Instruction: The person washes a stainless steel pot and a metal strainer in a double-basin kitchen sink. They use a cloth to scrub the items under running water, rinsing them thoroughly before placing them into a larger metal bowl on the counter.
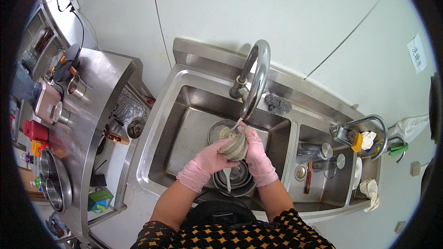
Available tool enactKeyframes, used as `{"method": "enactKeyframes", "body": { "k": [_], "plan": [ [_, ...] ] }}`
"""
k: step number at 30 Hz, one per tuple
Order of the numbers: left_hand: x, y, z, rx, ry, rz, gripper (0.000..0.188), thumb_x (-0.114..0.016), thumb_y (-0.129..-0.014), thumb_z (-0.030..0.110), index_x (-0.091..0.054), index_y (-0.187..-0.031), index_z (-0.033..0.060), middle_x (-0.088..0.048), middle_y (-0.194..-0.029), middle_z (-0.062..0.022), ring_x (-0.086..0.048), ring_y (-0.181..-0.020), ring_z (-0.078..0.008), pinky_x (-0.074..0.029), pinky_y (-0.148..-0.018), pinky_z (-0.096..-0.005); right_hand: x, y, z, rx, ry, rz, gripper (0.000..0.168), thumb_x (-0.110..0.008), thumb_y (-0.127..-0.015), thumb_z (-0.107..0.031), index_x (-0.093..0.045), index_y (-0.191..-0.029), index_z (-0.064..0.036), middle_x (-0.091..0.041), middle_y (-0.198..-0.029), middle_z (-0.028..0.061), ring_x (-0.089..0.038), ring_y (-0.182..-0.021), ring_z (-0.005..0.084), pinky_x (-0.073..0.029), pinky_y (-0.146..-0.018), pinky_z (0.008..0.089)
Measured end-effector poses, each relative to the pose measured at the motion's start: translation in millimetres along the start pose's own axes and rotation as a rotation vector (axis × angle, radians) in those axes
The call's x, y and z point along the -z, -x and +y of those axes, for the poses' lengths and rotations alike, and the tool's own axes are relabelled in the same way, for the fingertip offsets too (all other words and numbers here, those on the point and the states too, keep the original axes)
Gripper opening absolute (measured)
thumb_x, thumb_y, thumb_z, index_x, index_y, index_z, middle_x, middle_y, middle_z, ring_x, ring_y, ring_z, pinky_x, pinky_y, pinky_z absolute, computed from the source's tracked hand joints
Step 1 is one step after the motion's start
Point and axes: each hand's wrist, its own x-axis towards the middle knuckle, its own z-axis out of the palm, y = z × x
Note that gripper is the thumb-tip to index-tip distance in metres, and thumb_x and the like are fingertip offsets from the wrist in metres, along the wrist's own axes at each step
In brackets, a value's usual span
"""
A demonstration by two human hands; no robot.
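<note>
Both my hands wear pink gloves and are over the left basin of a stainless steel sink (188, 121). My left hand (209, 159) grips a bunched grey-and-cream striped cloth (233, 148) from the left. On the cloth's right side, my right hand (256, 152) holds it too. A thin stream of water (236, 124) runs from the curved chrome faucet (262, 69) at the cloth's upper edge. Partly hidden behind the cloth is a round bowl (214, 128). Nested metal bowls (242, 176) stand below my hands, with a white spoon (227, 180) resting in them.
A dark scouring pad (278, 103) lies on the sink ledge. The right basin holds clear jugs (308, 152) and a brown-handled tool (308, 178). Farther right are a second faucet (377, 124) and a white cloth (370, 193). At left, a steel counter (104, 65) carries a blender (46, 102) and metal basins (64, 183).
</note>
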Motion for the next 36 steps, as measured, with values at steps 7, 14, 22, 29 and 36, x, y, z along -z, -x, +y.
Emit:
{"method": "enactKeyframes", "body": {
  "k": [7,14,22,29,36],
  "plan": [
    [-6.2,0.2,-6.9,0.032,0.000,-0.053,0.041,-0.047,-0.092,0.027,-0.039,-0.129,0.0099,-0.047,-0.126,-0.0137,-0.047,-0.114,-0.0318,-0.036,-0.094,-0.0605,-19.4,6.2,2.3,-0.347,-0.546,-0.276,0.047,-0.047,-0.091,-0.037,-0.042,-0.128,-0.009,-0.053,-0.117,0.0122,-0.051,-0.109,0.0295,-0.044,-0.090,0.0444],
    [-6.2,1.7,-10.3,0.090,-0.245,0.084,0.039,-0.053,-0.090,0.035,-0.047,-0.121,0.0117,-0.055,-0.114,-0.0082,-0.054,-0.105,-0.0243,-0.045,-0.086,-0.0494,-23.2,-9.0,-25.3,-0.260,-0.204,-0.239,0.044,-0.059,-0.084,-0.016,-0.043,-0.124,-0.009,-0.056,-0.103,0.0099,-0.059,-0.092,0.0296,-0.049,-0.079,0.0415],
    [-16.6,-17.3,-4.5,0.049,-0.957,0.325,0.035,-0.065,-0.080,0.033,-0.057,-0.103,0.0080,-0.060,-0.095,-0.0033,-0.057,-0.086,-0.0153,-0.047,-0.076,-0.0305,-31.6,-30.7,-24.4,-0.203,0.257,-0.187,0.014,-0.060,-0.078,-0.004,-0.056,-0.092,-0.005,-0.059,-0.093,0.0089,-0.060,-0.076,0.0203,-0.049,-0.068,0.0332],
    [31.4,-49.0,-10.4,-0.576,-1.859,0.287,0.032,-0.053,-0.082,0.033,-0.059,-0.095,0.0037,-0.064,-0.088,-0.0160,-0.061,-0.083,-0.0350,-0.048,-0.071,-0.0419,-39.4,-44.4,-2.6,-0.107,0.772,-0.083,0.003,-0.059,-0.076,-0.003,-0.060,-0.078,-0.005,-0.059,-0.081,0.0043,-0.056,-0.073,0.0138,-0.046,-0.063,0.0278],
    [-18.0,-23.4,-11.7,-0.204,-1.977,0.757,0.034,-0.051,-0.083,0.034,-0.058,-0.101,0.0060,-0.063,-0.095,-0.0186,-0.060,-0.088,-0.0370,-0.047,-0.076,-0.0443,-27.4,-50.6,30.6,0.409,1.207,0.144,0.009,-0.061,-0.075,-0.009,-0.063,-0.080,-0.001,-0.060,-0.080,0.0100,-0.056,-0.076,0.0149,-0.045,-0.065,0.0294]
  ]
}}
